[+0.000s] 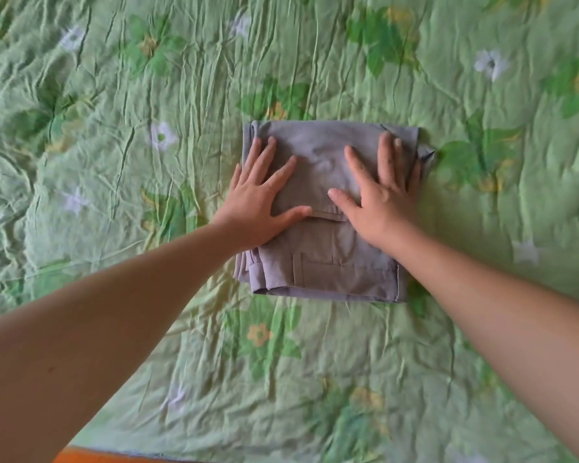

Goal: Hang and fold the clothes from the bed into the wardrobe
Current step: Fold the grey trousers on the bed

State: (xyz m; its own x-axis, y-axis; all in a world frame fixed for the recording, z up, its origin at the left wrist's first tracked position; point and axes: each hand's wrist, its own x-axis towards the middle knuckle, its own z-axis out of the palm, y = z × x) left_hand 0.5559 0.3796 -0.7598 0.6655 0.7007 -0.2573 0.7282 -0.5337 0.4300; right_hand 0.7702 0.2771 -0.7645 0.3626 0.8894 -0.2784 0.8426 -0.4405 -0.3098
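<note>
Both hands, left hand [260, 198] and right hand [378, 195], press flat with fingers spread on folded grey cloth trousers [318, 262] atop wrinkled green floral bedspread [147, 78].

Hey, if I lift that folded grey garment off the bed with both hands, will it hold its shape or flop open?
Probably floppy: the folded grey garment is thin cloth in loose layers, showing at its left edge; it likely sags unless supported. With the left hand and right hand flat on top, a push would probably bunch it, not roll it.
</note>
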